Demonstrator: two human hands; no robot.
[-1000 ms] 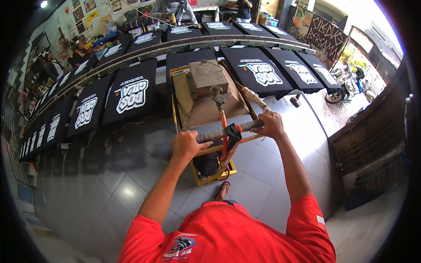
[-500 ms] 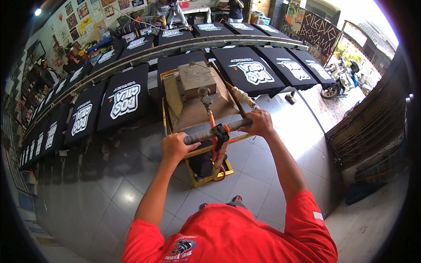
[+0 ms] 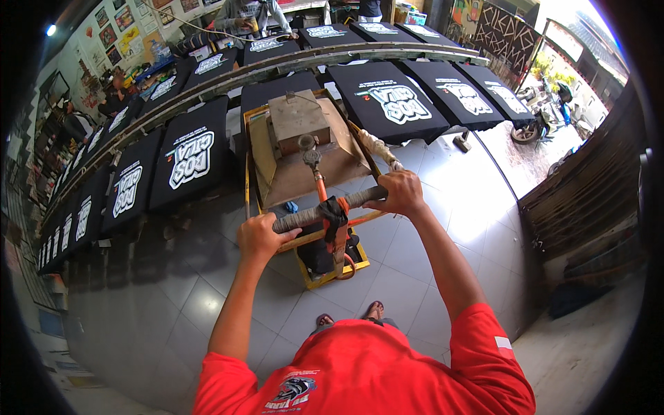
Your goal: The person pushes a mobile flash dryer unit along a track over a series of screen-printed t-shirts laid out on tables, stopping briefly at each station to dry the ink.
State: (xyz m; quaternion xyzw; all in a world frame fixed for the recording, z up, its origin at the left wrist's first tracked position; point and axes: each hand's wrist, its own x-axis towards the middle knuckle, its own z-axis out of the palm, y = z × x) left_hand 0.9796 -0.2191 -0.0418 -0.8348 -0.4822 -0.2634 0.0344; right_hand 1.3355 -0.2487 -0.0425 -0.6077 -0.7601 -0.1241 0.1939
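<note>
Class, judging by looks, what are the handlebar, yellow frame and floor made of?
Handlebar: matte grey tape or cord outside, shown by the ridged wrapping; its core is hidden.
Yellow frame: probably painted metal, judging by its slim, straight bars and opaque yellow colour.
Floor: glossy tile, perhaps ceramic, shown by straight joint lines and bright reflections.

There are two hands, one wrapped bar, one metal box, two feet, two rows of black shirts.

A shirt-printing workshop: black shirts with white prints lie flat along both sides of a long rail, a metal-hooded frame before it, posters beyond.
</note>
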